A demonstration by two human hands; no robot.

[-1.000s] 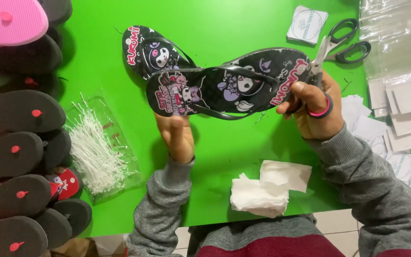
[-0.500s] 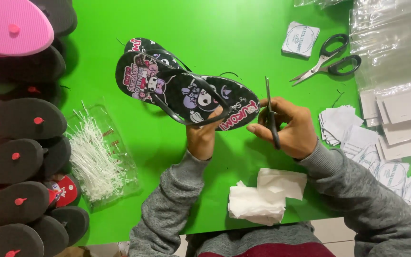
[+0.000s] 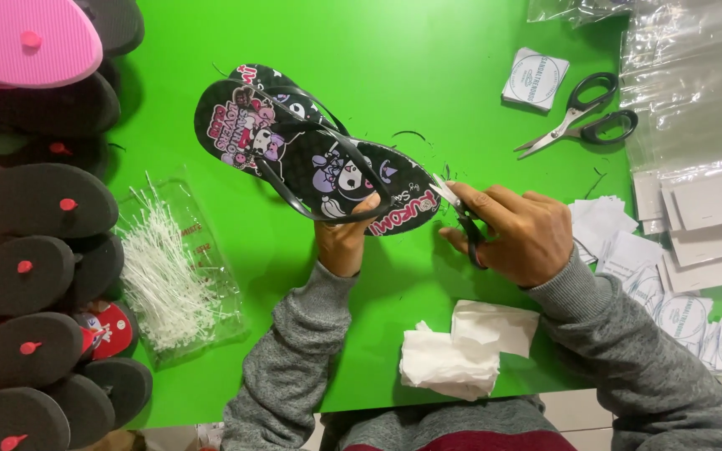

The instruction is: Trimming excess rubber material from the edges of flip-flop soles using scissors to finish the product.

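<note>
Here: left hand (image 3: pixel 344 242) fingers pinching glossy black printed sandals (image 3: pixel 319 163); right hand (image 3: pixel 516 234) fingers gripping, seemingly, small snips (image 3: pixel 460 213).

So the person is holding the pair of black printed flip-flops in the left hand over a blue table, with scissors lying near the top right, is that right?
Not quite: the table is bright green, not blue, as the head view shows. The rest holds: the left hand holds the pair of black printed flip-flops, and scissors lie near the top right.

both hands raised: left hand (image 3: pixel 346 242) gripping, right hand (image 3: pixel 518 234) clenched.
</note>
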